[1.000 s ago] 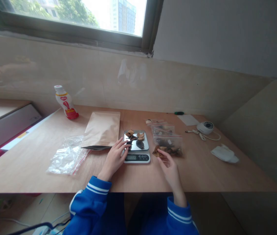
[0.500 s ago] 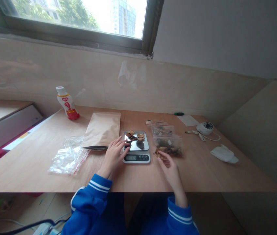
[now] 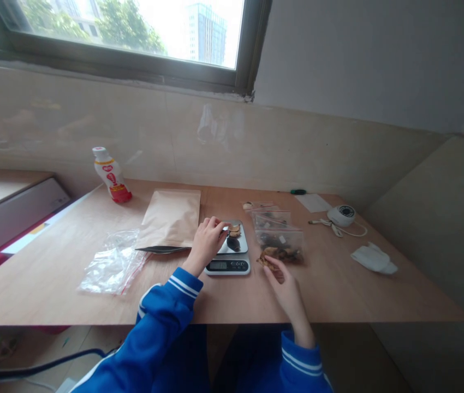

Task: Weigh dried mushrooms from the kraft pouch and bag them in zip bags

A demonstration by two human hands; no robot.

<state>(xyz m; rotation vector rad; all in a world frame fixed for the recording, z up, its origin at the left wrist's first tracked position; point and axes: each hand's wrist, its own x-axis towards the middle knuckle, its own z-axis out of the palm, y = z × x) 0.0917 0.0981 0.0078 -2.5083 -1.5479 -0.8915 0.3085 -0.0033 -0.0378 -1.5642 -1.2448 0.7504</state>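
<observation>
A small digital kitchen scale (image 3: 227, 266) with a mirrored plate stands in front of me, its display lit. On the plate lie tan dried slices (image 3: 235, 230) and a dark flat dried piece (image 3: 233, 244). My left hand (image 3: 207, 243) reaches over the plate's left half, fingers bent together, hiding what is under them; what they grip I cannot make out. To the right of the scale, my right hand (image 3: 281, 281) pinches a brown shrivelled dried piece (image 3: 265, 257) just beside a zip bag (image 3: 297, 240) of dark dried pieces.
More zip bags (image 3: 271, 219) lie behind that bag. A kraft pouch (image 3: 172, 215) with its mouth toward me and clear plastic bags (image 3: 111, 265) are on the left, a drink bottle (image 3: 112, 177) behind. Rightward are a white camera (image 3: 340, 216) with cable, white paper (image 3: 313, 203) and crumpled white cloth (image 3: 374, 257).
My left hand has moved right and forward over the scale plate, its fingers drawn closer together and covering the pieces there. My right hand stays almost in place with its dried piece.
</observation>
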